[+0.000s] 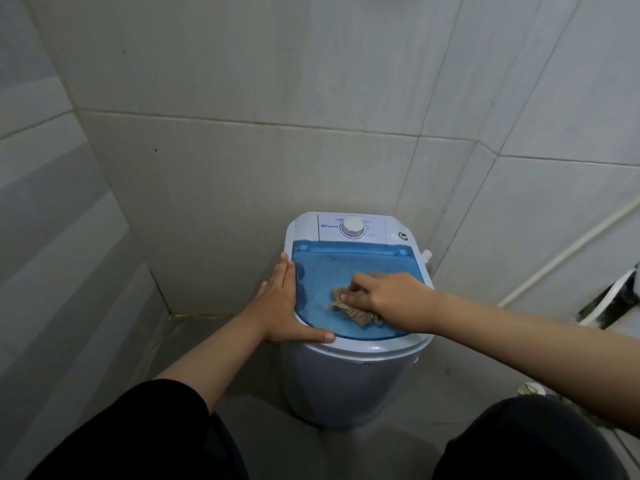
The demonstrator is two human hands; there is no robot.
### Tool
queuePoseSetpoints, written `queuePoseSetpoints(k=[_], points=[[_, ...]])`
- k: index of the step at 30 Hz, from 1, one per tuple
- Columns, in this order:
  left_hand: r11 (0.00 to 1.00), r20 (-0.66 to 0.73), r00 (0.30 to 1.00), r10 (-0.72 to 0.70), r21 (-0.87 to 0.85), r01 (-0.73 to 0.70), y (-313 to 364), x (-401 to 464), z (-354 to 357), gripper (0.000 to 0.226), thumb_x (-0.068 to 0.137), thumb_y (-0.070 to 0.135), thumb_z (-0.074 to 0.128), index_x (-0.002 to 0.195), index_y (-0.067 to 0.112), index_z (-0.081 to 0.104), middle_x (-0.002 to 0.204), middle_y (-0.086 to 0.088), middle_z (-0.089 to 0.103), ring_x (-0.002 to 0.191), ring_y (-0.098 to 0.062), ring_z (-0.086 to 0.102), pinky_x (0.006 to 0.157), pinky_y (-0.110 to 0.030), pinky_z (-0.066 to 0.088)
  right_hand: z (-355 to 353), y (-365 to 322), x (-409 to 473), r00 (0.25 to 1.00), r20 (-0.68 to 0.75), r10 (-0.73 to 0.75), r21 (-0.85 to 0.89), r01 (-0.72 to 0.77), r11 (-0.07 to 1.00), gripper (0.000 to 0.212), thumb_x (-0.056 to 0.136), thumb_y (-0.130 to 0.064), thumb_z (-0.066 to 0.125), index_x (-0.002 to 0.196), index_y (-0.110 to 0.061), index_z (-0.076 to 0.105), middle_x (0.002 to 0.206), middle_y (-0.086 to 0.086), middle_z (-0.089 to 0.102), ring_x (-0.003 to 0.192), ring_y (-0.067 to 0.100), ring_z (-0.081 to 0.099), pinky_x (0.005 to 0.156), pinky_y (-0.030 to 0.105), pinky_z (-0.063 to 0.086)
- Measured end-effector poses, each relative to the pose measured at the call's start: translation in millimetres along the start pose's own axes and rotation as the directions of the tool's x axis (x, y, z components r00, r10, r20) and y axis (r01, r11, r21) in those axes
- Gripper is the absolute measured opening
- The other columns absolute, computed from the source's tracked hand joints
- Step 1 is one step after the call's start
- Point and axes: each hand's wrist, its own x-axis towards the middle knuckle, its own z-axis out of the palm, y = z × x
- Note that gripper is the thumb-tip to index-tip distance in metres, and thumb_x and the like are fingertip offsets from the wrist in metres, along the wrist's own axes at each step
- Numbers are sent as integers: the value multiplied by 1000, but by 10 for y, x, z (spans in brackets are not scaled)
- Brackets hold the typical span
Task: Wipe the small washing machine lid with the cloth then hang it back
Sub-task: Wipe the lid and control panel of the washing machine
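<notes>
A small white washing machine (349, 382) stands on the floor in a tiled corner. Its translucent blue lid (332, 268) is closed, with a white dial (352, 227) on the panel behind it. My right hand (384, 296) presses a crumpled beige cloth (349, 308) onto the middle of the lid, fingers curled over it. My left hand (287, 306) lies flat along the machine's left rim, fingers straight and thumb along the front edge, holding nothing.
Grey tiled walls (242, 150) close in behind and on the left. A white pipe (568, 254) runs diagonally along the right wall. A dark and white object (613, 299) sits at the right edge. My knees in black fabric are at the bottom.
</notes>
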Motion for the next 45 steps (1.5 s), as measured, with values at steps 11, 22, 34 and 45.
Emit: queuePoseSetpoints(k=[11, 22, 34, 45], points=[[1000, -3, 1000, -7, 9, 7, 4, 12, 5, 152, 40, 89, 58, 146, 15, -23, 156, -3, -28, 145, -17, -17, 116, -49, -2, -332, 161, 95, 947, 204, -247, -301, 301, 905, 37, 100, -26, 36, 134, -28, 50, 123, 9, 45, 108, 30, 45, 78, 38, 43], [999, -13, 1000, -12, 33, 12, 17, 24, -6, 152, 41, 88, 58, 146, 14, -22, 156, -4, -28, 145, -18, -16, 116, -49, -1, -487, 181, 194, 919, 388, -77, -160, 150, 976, 41, 88, -12, 52, 122, -33, 62, 122, 4, 43, 114, 25, 41, 82, 38, 45], [999, 1, 1000, -8, 36, 8, 66, -22, 13, 149, 44, 86, 60, 147, 15, -22, 156, -4, -28, 145, -19, -16, 116, -47, -2, -467, 48, 279, 868, 484, 109, -219, 0, 976, 36, 89, -21, 51, 119, -35, 63, 122, 3, 56, 110, 29, 50, 79, 39, 50], [999, -6, 999, -34, 32, 34, 4, -2, -4, 157, 33, 94, 51, 146, 14, -22, 155, -3, -29, 145, -18, -17, 116, -48, -1, -235, 36, -178, 894, 350, 282, 273, -385, 882, 51, 87, -14, 50, 134, -32, 53, 114, 11, 55, 105, 34, 53, 86, 35, 45]])
